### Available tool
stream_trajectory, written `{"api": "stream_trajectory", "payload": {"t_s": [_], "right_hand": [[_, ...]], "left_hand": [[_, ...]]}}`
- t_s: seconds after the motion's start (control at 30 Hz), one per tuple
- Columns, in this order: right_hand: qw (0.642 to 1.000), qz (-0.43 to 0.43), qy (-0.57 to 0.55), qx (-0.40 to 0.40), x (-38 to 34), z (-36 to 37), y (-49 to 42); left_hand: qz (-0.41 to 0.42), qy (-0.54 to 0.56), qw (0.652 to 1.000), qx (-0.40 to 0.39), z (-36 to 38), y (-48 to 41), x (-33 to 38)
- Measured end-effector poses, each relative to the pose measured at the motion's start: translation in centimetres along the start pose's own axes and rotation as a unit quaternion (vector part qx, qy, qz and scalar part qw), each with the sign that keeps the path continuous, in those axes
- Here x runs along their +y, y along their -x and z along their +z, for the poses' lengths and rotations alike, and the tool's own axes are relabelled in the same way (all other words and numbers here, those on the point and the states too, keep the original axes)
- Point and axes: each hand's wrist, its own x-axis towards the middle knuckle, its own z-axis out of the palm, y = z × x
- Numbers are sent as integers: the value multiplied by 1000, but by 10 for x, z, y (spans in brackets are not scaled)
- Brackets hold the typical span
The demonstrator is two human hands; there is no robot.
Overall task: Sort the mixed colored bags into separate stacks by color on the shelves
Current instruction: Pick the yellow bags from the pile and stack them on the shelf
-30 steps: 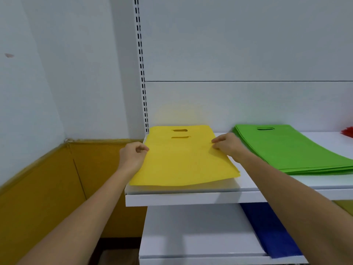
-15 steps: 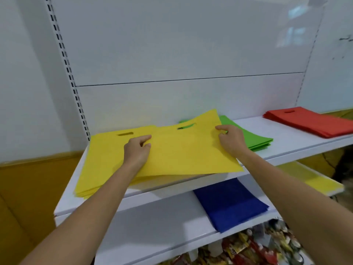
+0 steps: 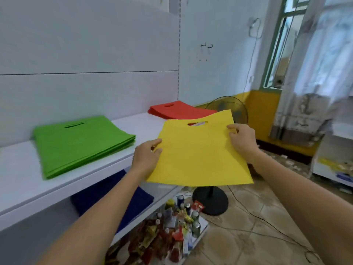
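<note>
I hold a flat yellow bag [image 3: 198, 153] in the air in front of the shelf's right end. My left hand [image 3: 146, 157] pinches its left edge and my right hand [image 3: 241, 141] pinches its right edge near the handle cut-out. On the upper white shelf [image 3: 21, 180] lies a green stack [image 3: 80, 142] at the left and a red stack [image 3: 177, 110] at the far right. A dark blue stack [image 3: 133, 197] lies on the lower shelf, partly behind my left forearm.
A standing fan [image 3: 210, 199] with a black round base is on the tiled floor behind the yellow bag. Several cans and snack packets [image 3: 172, 226] crowd the bottom shelf. A cable runs over the floor. A window and a curtain are at the right.
The yellow bag has come off the yellow stack at the left and moved right, past the green stack. My view has swung right, so the yellow stack is out of sight.
</note>
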Motion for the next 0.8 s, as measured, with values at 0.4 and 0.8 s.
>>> {"api": "stream_trajectory", "payload": {"t_s": [0.4,0.8], "right_hand": [[984,145,74,69,181,-94,-27],[964,242,65,92,269,-91,-111]], "left_hand": [[78,3,982,-169,204,-48,78],[70,67,966,-239,330,-138,87]]}}
